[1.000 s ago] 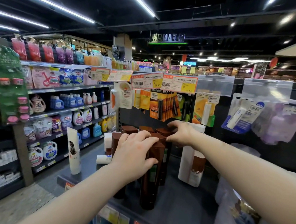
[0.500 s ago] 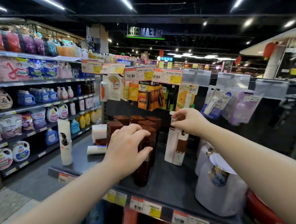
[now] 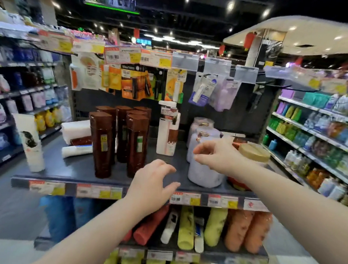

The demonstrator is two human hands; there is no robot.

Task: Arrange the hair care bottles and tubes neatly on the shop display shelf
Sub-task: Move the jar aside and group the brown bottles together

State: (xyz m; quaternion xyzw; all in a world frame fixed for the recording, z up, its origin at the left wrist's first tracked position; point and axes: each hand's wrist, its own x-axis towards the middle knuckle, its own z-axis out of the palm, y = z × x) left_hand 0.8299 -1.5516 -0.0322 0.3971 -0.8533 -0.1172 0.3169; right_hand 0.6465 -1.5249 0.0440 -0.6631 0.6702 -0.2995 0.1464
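Several tall brown bottles [image 3: 117, 136] stand in a tight cluster on the dark display shelf [image 3: 77, 170]. A white-and-brown bottle [image 3: 167, 131] stands upright just right of them. Pale lilac jars [image 3: 202, 170] sit in a row on the right, with a gold-lidded jar [image 3: 253, 153] beside them. My left hand [image 3: 151, 183] hovers over the shelf's front edge, fingers spread, holding nothing. My right hand [image 3: 216, 155] hangs above the front lilac jar, fingers loosely curled, gripping nothing. A white tube [image 3: 30, 143] stands at the shelf's left end.
White tubes and a brown one [image 3: 77, 140] lie flat behind the cluster at the left. Hanging packets [image 3: 135, 82] crowd the pegs above. Tubes and bottles [image 3: 185, 228] fill the lower shelf. Stocked aisle shelves [image 3: 321, 141] flank both sides.
My left hand let go of the front brown bottle and drew back toward the shelf edge. My right hand left the white-and-brown bottle and moved right over the lilac jars. The view swung right.
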